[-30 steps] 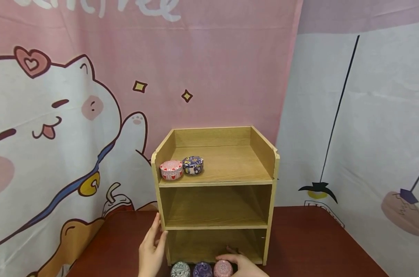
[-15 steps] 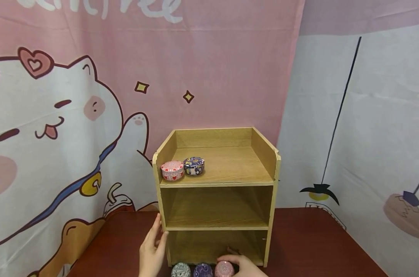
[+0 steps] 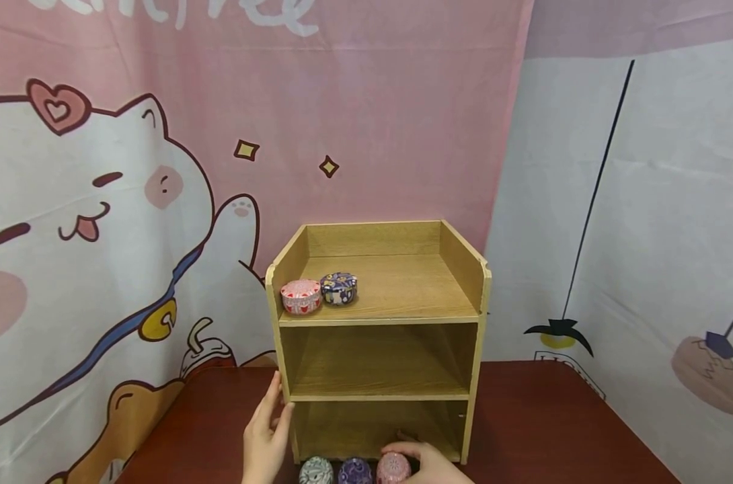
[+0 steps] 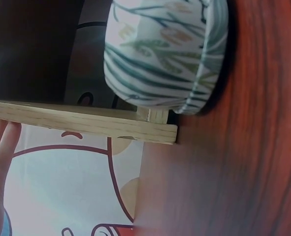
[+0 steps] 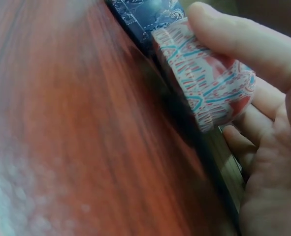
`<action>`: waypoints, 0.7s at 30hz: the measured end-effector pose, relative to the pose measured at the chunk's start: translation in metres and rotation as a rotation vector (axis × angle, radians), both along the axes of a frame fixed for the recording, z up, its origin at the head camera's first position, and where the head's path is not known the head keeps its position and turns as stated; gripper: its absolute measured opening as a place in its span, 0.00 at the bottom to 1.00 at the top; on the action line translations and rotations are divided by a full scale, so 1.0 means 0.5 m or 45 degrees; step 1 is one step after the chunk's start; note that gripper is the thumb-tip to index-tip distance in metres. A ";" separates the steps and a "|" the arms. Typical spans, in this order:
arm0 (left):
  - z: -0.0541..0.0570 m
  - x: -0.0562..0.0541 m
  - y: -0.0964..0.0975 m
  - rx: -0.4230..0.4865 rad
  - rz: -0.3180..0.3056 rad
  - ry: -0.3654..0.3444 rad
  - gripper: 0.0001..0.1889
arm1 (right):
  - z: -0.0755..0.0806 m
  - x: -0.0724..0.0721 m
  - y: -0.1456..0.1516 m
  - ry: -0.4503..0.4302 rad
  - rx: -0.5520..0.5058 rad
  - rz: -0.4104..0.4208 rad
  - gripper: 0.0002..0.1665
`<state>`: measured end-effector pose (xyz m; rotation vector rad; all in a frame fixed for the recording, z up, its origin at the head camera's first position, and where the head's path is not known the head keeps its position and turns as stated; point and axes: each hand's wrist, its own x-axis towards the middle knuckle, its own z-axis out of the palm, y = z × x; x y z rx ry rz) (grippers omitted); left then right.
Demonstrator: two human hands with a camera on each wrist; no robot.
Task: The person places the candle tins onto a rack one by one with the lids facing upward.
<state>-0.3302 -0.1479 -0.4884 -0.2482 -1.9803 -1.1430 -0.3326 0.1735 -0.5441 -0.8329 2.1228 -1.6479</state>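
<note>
My right hand (image 3: pixel 428 464) holds a round pink patterned tin (image 3: pixel 393 468), thumb on one side and fingers curled behind it, in the right wrist view too. The tin stands at the right end of a row on the table, before a wooden shelf (image 3: pixel 378 398). Left of it are a purple swirl-patterned tin (image 3: pixel 355 472) and a white tin with green leaves (image 4: pixel 160 54). My left hand (image 3: pixel 266 433) is at the shelf's left side, its fairly straight fingers (image 4: pixel 6 142) touching the outer face of the side panel (image 4: pixel 86 120). Nothing is gripped in it.
On the shelf's top level, at the left, a pink tin with red hearts (image 3: pixel 301 297) sits beside a dark blue patterned tin (image 3: pixel 339 288). The shelf has two lower compartments. A reddish-brown table (image 3: pixel 542 417) lies under everything, and a printed cloth (image 3: pixel 397 134) hangs behind.
The pink tin in my right hand has shifted slightly right, widening its gap from the purple tin. My left hand stays at the shelf's side.
</note>
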 end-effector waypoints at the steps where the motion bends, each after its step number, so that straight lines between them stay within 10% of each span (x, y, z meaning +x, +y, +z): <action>1: 0.000 -0.001 0.000 0.001 -0.003 0.005 0.39 | 0.000 -0.001 0.001 0.007 -0.003 0.001 0.33; 21: 0.004 -0.002 -0.004 -0.003 -0.026 -0.008 0.38 | -0.002 -0.001 0.006 -0.055 -0.163 0.041 0.37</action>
